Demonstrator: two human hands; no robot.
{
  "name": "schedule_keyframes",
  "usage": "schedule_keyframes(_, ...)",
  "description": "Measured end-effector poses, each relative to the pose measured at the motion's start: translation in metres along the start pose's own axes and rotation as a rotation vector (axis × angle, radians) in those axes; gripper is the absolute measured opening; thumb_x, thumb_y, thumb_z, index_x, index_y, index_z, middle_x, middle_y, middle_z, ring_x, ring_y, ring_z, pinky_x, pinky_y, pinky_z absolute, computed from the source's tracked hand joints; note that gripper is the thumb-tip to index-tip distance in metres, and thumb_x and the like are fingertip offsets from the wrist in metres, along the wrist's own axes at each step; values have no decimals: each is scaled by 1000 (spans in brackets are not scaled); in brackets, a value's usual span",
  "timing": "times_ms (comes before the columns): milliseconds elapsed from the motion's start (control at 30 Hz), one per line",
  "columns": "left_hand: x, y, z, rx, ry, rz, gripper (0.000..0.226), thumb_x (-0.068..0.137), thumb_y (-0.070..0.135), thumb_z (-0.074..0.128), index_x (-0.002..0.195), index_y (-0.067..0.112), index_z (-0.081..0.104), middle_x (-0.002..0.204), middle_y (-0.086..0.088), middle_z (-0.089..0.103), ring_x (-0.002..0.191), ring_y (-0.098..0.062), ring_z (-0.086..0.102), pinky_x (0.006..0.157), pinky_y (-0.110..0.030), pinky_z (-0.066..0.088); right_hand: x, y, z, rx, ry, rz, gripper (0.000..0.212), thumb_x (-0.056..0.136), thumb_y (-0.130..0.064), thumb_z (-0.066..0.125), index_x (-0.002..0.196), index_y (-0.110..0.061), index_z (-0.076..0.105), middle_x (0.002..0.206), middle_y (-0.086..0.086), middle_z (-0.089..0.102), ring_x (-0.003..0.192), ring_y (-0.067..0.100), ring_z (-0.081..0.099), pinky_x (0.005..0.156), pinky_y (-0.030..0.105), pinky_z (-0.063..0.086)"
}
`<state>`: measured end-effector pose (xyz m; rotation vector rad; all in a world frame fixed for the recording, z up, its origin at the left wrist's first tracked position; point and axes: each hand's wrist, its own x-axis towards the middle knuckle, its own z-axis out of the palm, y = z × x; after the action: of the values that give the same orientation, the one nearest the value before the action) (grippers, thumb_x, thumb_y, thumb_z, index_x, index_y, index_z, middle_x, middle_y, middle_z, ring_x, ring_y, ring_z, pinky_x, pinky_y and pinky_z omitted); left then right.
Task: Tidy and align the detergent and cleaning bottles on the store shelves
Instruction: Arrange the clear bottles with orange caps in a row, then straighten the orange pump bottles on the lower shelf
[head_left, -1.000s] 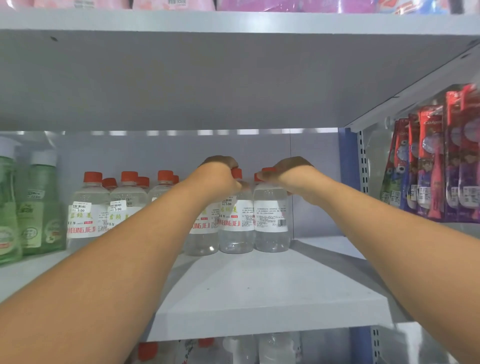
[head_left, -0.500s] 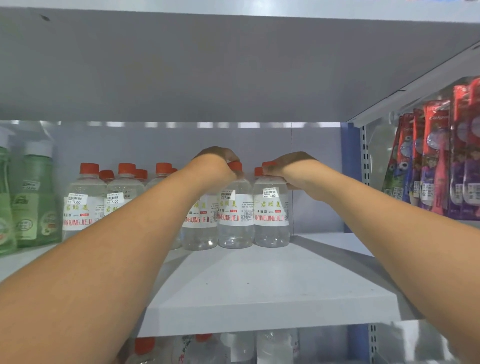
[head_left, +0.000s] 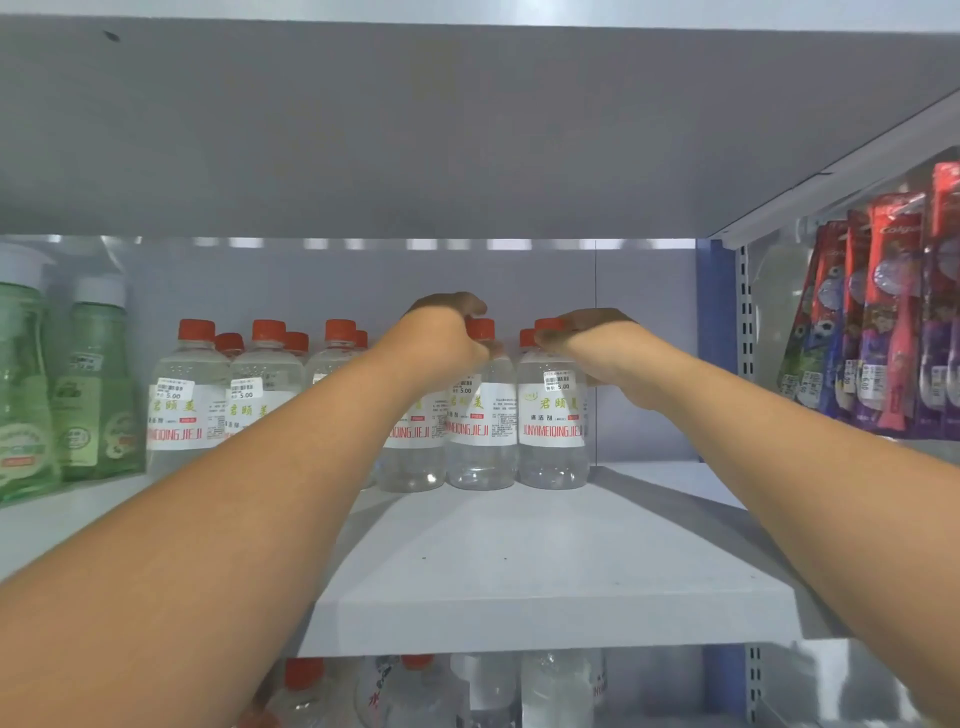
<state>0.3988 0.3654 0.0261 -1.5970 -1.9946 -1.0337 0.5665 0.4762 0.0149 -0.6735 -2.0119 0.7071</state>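
Several clear cleaner bottles with red caps and white labels stand at the back of a white shelf (head_left: 545, 587). My left hand (head_left: 447, 332) curls over the top of one bottle (head_left: 415, 452), which my forearm mostly hides. Beside it stands a middle bottle (head_left: 480, 431). My right hand (head_left: 592, 338) grips the cap of the rightmost bottle (head_left: 551, 431), whose label faces front. More of the same bottles (head_left: 187, 405) stand in rows to the left.
Green bottles (head_left: 96, 395) with white caps stand at the far left. Packaged toothbrushes (head_left: 883, 322) hang on the right beyond a blue upright (head_left: 717, 353). A shelf board hangs close overhead. Further bottles (head_left: 483, 691) sit on the shelf below.
The rightmost bottle has been turned so that its front label faces outward. Both hands stay on the bottle tops. The view has shifted slightly.
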Motion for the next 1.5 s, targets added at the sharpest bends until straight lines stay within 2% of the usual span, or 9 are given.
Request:
schedule_keyframes(133, -22, 3, 1, -169, 54, 34, 71, 89, 43, 75, 151, 30, 44, 145, 3, 55, 119, -20, 61, 84, -28, 53, -10, -5, 9, -82, 86, 11, 9, 92, -38, 68, 90, -29, 67, 109, 1, 72, 94, 17, 66, 77, 38, 58)
schedule_keyframes(267, -69, 23, -23, -249, 59, -12, 68, 93, 43, 72, 153, 27, 43, 153, 5, 48, 127, -15, 55, 93, -28, 53, -46, -31, 1, -213, 186, -39, 57, 93, -44, 67, 142, -19, 53, 142, 4, 58, 120, 26, 61, 97, 40, 53)
schedule_keyframes(500, -293, -2, -94, -437, 322, -11, 47, 90, 54, 68, 134, 45, 59, 131, 26, 64, 114, 6, 64, 88, -13, 55, -214, -64, 41, 349, 16, -375, 32, 89, -45, 71, 120, -38, 65, 112, -17, 71, 99, -5, 67, 83, 17, 54)
schedule_keyframes(633, -422, -59, -91, -594, 550, -377, 34, 84, 52, 76, 117, 44, 71, 119, 14, 74, 110, -15, 72, 93, -36, 59, -308, -37, 116, 558, -201, -341, 27, 92, -32, 75, 117, -39, 67, 113, -23, 71, 102, -5, 67, 77, 3, 49)
schedule_keyframes(800, -469, -148, -52, -586, 424, -750, 30, 89, 34, 76, 118, 37, 68, 116, 8, 72, 105, -15, 71, 100, -50, 55, -344, 3, 232, 430, -360, 35, 42, 89, -39, 78, 123, -47, 54, 123, -27, 60, 101, -18, 58, 72, 5, 45)
schedule_keyframes(900, -469, -197, -37, -588, 357, -780, 31, 91, 28, 76, 122, 29, 68, 114, 5, 74, 103, -12, 71, 98, -48, 56, -352, 19, 283, 350, -305, 117, 64, 81, -39, 84, 135, -41, 50, 129, -19, 57, 108, -10, 58, 84, 19, 48)
schedule_keyframes(1067, -438, -239, -5, -581, 170, -662, 27, 89, 30, 78, 108, 44, 66, 110, 15, 72, 92, 5, 68, 77, -9, 52, -359, 13, 336, 238, -153, 199, 83, 69, -44, 90, 140, -40, 47, 120, -22, 65, 107, 1, 65, 89, 31, 55)
schedule_keyframes(1267, -411, -241, 28, -72, 94, -519, 67, 82, 71, 65, 139, 43, 46, 118, 17, 58, 99, -11, 64, 68, -31, 49, -360, 8, 339, 188, 131, 296, 59, 65, -50, 87, 111, -61, 52, 105, -42, 64, 93, -19, 62, 72, 13, 50)
schedule_keyframes(1500, -406, -226, 36, -23, 139, -536, 70, 90, 67, 58, 146, 27, 46, 124, 3, 61, 101, -22, 67, 68, -35, 53, -353, 58, 279, -3, 305, 337, 47, 78, -35, 86, 108, -50, 54, 104, -25, 69, 89, -22, 59, 68, 18, 45)
